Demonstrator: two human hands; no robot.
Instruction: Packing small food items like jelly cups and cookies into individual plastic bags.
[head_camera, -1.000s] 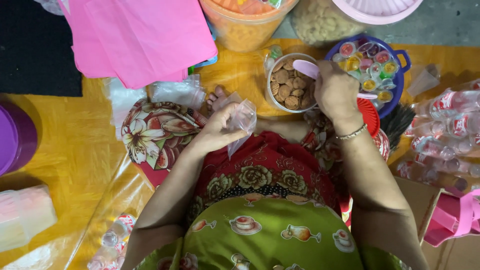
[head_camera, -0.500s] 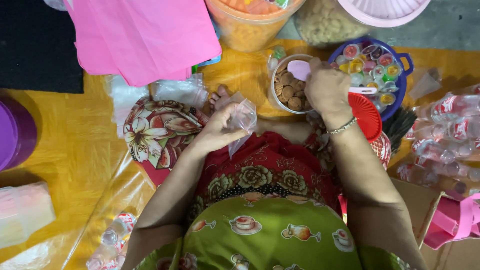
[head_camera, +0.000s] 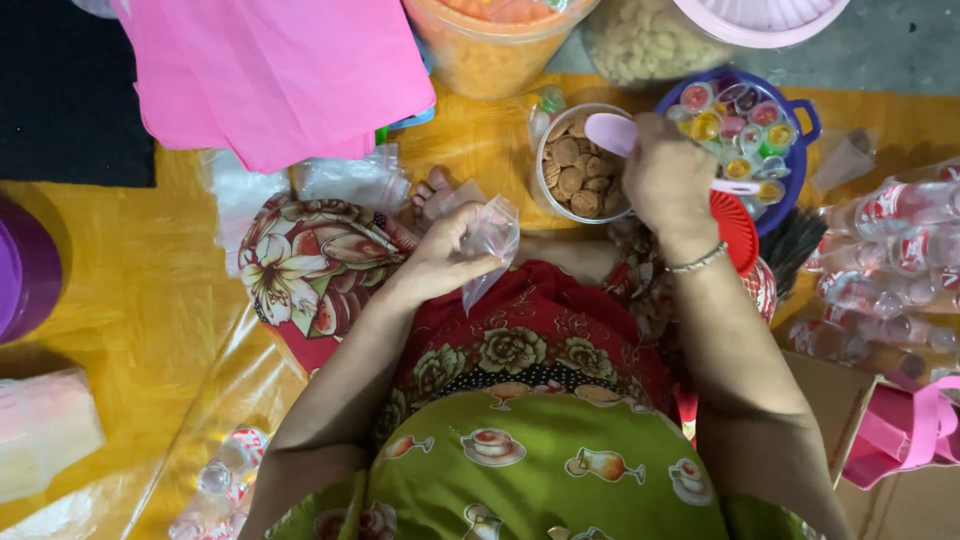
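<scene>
My right hand (head_camera: 668, 180) closed around a pale pink plastic scoop (head_camera: 612, 133), its bowl pointing toward the upper left over the round tub of brown biscuits (head_camera: 578, 175). Lower left of it, at mid-frame, my left hand (head_camera: 450, 250) pinched a thin, crinkly clear bag (head_camera: 490, 235), mouth upward.

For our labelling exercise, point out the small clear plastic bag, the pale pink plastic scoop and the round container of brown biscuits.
small clear plastic bag (head_camera: 490, 232), head view, crinkled middle.
pale pink plastic scoop (head_camera: 607, 131), head view, its bowl.
round container of brown biscuits (head_camera: 572, 168), head view, biscuits inside.
</scene>
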